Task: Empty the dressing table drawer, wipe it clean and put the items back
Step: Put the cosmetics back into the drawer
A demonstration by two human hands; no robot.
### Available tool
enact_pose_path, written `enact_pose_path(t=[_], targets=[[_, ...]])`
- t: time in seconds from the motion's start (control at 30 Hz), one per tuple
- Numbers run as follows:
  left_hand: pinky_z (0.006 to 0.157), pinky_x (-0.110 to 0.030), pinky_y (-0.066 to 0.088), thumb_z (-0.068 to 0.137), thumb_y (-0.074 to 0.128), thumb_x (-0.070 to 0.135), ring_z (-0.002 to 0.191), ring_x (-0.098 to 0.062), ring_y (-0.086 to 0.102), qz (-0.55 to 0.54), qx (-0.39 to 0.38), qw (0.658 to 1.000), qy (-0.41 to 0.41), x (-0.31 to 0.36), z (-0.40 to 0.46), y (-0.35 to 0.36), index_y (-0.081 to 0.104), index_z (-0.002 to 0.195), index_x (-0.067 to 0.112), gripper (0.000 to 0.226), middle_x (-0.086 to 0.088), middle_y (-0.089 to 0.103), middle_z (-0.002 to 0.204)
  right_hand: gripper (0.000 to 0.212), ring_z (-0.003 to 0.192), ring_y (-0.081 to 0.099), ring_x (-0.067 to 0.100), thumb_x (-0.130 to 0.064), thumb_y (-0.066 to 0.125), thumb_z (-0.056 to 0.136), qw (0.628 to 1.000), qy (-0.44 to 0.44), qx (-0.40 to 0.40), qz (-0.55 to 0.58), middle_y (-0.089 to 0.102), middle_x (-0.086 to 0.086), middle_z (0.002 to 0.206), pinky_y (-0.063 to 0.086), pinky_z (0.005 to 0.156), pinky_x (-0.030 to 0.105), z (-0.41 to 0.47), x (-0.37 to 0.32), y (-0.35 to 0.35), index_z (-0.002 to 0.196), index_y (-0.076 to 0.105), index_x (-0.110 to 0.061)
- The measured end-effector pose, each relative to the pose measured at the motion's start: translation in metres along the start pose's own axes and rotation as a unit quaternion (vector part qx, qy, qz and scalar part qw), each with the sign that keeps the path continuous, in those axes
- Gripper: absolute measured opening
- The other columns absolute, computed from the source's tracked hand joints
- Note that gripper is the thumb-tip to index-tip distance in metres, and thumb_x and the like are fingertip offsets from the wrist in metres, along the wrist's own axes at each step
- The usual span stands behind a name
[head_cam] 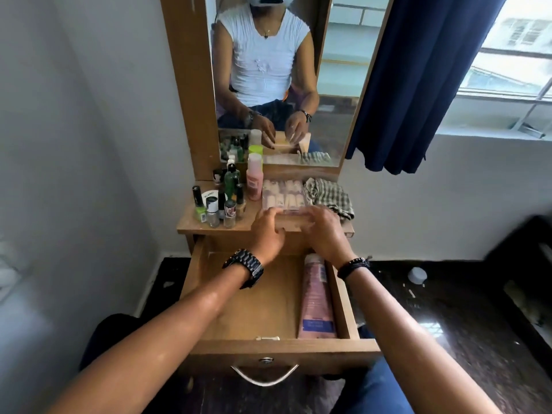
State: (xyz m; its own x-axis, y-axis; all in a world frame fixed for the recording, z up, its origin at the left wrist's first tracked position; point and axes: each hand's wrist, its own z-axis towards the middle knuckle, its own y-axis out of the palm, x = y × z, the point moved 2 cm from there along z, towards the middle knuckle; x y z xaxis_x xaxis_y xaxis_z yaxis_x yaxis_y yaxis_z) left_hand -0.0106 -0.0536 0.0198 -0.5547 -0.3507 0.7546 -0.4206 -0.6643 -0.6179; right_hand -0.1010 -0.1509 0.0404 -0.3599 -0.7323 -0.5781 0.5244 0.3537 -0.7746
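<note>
The drawer (254,306) of the dressing table (191,225) stands pulled out toward the person, its wooden floor mostly bare. A pink tube (315,297) with a blue label band lies lengthwise along the drawer's right wall, cap end toward the back. A small pale object (268,338) sits against the inside of the front panel; what it is cannot be told. A curved metal handle (264,376) hangs on the drawer front below a round lock.

Above the back of the drawer, at the front edge of the table top, both hands hold a clear flat box (294,218). The left hand (267,234) grips its left end with fingers curled over the top, and the right hand (327,234) grips its right end the same way. The box looks blurred, so its contents are unclear.

Just behind it on the table top lies a clear case of pale false nails (282,192). A checked cloth (328,197) lies bunched to the right of that case, touching it. To the left stands a pink bottle (254,182) with a green bottle (232,177) beside it, and a cluster of small nail polish bottles (215,209) fills the left corner. The mirror (274,79) rises behind them
</note>
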Motion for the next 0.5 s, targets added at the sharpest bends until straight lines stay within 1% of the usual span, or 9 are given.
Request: enact_pose_path(t=[0.03,0.07,0.13,0.2,0.27,0.37,0.43,0.5], targets=[[0.102,-0.022,0.030,0.084,0.050,-0.006,0.124,-0.024,0.042,0.012,0.008,1.000,-0.001,0.000,0.003,-0.001,0.045,0.129,0.005,0.046,-0.014,0.044,0.134,0.036,0.103,0.055,0.026,0.004,0.056,0.079,1.000,-0.017,0.008,-0.019,0.060,0.013,0.112,0.035,0.085,0.016,0.006,-0.002,0.005,0.114,0.062,-0.004],[0.103,-0.020,0.027,0.083,0.050,-0.007,0.127,-0.024,0.038,0.013,0.005,1.000,-0.008,-0.001,0.005,-0.001,0.041,0.133,0.005,0.052,-0.014,0.040,0.138,0.041,0.109,0.052,0.029,0.005,0.054,0.078,0.999,-0.032,0.007,-0.043,0.058,0.016,0.118,0.035,0.091,0.021,0.010,-0.003,0.010,0.118,0.059,-0.002],[0.108,-0.022,0.023,0.081,0.048,-0.008,0.135,-0.022,0.028,0.000,-0.023,0.999,-0.031,-0.004,0.010,-0.001,0.027,0.142,0.007,0.066,-0.011,0.026,0.148,0.049,0.121,0.046,0.033,0.002,0.053,0.079,0.994,-0.051,-0.020,-0.097,0.052,0.018,0.130,0.032,0.104,0.031,0.016,0.000,0.023,0.128,0.051,-0.001],[0.114,-0.026,0.017,0.084,0.046,-0.004,0.142,-0.020,0.015,0.008,-0.066,0.996,-0.055,-0.005,0.014,-0.001,0.015,0.146,0.008,0.070,-0.008,0.012,0.154,0.052,0.128,0.043,0.034,-0.004,0.053,0.080,0.986,-0.070,-0.042,-0.144,0.050,0.019,0.134,0.030,0.109,0.035,0.018,0.006,0.034,0.131,0.047,0.001],[0.114,-0.026,0.013,0.087,0.042,0.000,0.143,-0.018,0.010,0.042,-0.102,0.992,-0.058,-0.005,0.018,-0.002,0.015,0.146,0.006,0.065,-0.007,0.009,0.156,0.051,0.125,0.047,0.035,-0.005,0.054,0.079,0.986,-0.077,-0.034,-0.145,0.054,0.020,0.130,0.036,0.108,0.039,0.016,0.012,0.039,0.129,0.050,0.002],[0.112,-0.022,0.011,0.091,0.039,0.003,0.143,-0.017,0.013,0.106,-0.129,0.985,-0.032,-0.004,0.016,-0.004,0.021,0.144,0.002,0.056,-0.008,0.013,0.155,0.044,0.110,0.057,0.037,-0.002,0.058,0.074,0.986,-0.102,0.001,-0.128,0.063,0.020,0.117,0.046,0.098,0.040,0.009,0.013,0.037,0.118,0.059,0.003],[0.113,-0.023,0.012,0.092,0.040,0.005,0.143,-0.017,0.014,0.135,-0.134,0.982,-0.008,-0.005,0.009,-0.004,0.021,0.144,0.001,0.056,-0.009,0.015,0.155,0.038,0.102,0.060,0.034,-0.003,0.056,0.073,0.983,-0.122,0.013,-0.137,0.066,0.016,0.109,0.050,0.093,0.038,0.002,0.014,0.034,0.111,0.063,0.000],[0.112,-0.024,0.017,0.091,0.042,0.007,0.141,-0.019,0.020,0.150,-0.116,0.982,0.024,-0.005,-0.002,-0.004,0.025,0.143,0.003,0.054,-0.009,0.021,0.153,0.035,0.096,0.060,0.031,-0.009,0.049,0.074,0.979,-0.133,0.014,-0.151,0.066,0.012,0.104,0.051,0.090,0.038,-0.003,0.015,0.030,0.105,0.064,-0.004]])
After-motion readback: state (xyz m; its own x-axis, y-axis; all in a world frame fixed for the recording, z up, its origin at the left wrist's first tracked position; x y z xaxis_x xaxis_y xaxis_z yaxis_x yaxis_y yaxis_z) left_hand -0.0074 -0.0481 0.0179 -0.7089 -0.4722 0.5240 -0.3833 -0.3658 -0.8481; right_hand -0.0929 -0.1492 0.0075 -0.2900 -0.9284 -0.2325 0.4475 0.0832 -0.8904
